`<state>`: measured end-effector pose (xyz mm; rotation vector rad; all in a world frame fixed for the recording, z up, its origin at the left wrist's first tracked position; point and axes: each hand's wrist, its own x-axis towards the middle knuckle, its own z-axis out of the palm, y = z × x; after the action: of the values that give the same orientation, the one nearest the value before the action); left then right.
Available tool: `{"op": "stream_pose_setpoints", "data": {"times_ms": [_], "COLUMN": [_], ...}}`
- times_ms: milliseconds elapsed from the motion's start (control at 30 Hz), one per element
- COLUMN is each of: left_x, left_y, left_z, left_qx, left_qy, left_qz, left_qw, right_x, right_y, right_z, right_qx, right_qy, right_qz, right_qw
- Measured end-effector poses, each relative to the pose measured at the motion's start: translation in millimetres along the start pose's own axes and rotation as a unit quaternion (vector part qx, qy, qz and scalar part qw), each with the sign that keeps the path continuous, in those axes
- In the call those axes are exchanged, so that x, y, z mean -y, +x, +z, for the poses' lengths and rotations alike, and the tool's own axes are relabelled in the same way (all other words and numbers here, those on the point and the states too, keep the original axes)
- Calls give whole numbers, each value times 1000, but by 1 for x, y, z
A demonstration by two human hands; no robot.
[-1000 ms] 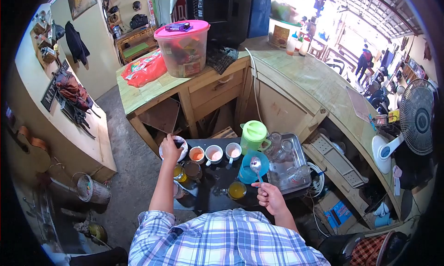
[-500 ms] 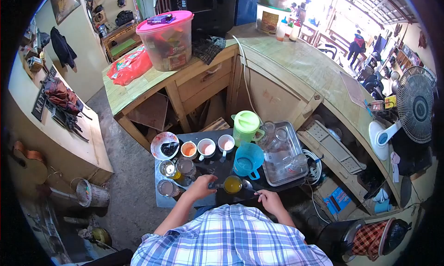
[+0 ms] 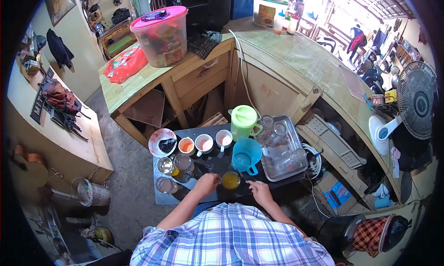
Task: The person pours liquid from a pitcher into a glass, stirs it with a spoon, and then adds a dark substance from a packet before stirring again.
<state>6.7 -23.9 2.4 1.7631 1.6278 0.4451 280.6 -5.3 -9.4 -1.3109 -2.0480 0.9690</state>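
Observation:
A glass mug [image 3: 231,180] of yellow-green liquid stands near the front of a low dark table [image 3: 210,165]. On its left side, my left hand [image 3: 208,184] has its fingers closed at the handle, which they mostly hide. My right hand [image 3: 260,192] grips a spoon [image 3: 242,177] that slants to the mug's right rim; whether its tip is in the liquid is hard to tell. Behind the mug stands a blue pitcher [image 3: 246,156], with a green lidded pitcher [image 3: 243,120] farther back. Several glasses with drinks, among them a milky brown one [image 3: 164,185], stand to the left.
White cups [image 3: 204,145] line the back beside a red-speckled bowl [image 3: 160,137] holding black plastic. A metal tray [image 3: 283,171] with clear glasses lies at right. Wooden counters [image 3: 277,53] surround the table, with a fan [image 3: 418,102] at right. Another person [image 3: 357,42] is far off.
My right hand has shifted slightly left and up, and the spoon has swung to the mug's upper right rim. My left hand is closer against the mug. The camera view has shifted a little.

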Motion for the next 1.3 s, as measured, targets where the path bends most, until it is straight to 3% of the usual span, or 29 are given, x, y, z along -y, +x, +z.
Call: {"op": "stream_pose_setpoints", "data": {"times_ms": [567,767,1300], "left_x": [1,4,2], "left_y": [-8,-11,-43], "left_z": [2,3,35], "left_qx": [-16,-15,-97], "left_qy": [14,-44,-102], "left_qz": [-16,-19,-107], "left_qw": [1000,999,984], "right_x": [-23,-10,-16], "right_y": [-15,4,-13], "right_z": [-9,7,17], "right_qx": [-37,-64,-48], "right_qy": [-42,-26,-47], "right_qz": [-40,-49,-57], "right_qw": [998,996,996]}}
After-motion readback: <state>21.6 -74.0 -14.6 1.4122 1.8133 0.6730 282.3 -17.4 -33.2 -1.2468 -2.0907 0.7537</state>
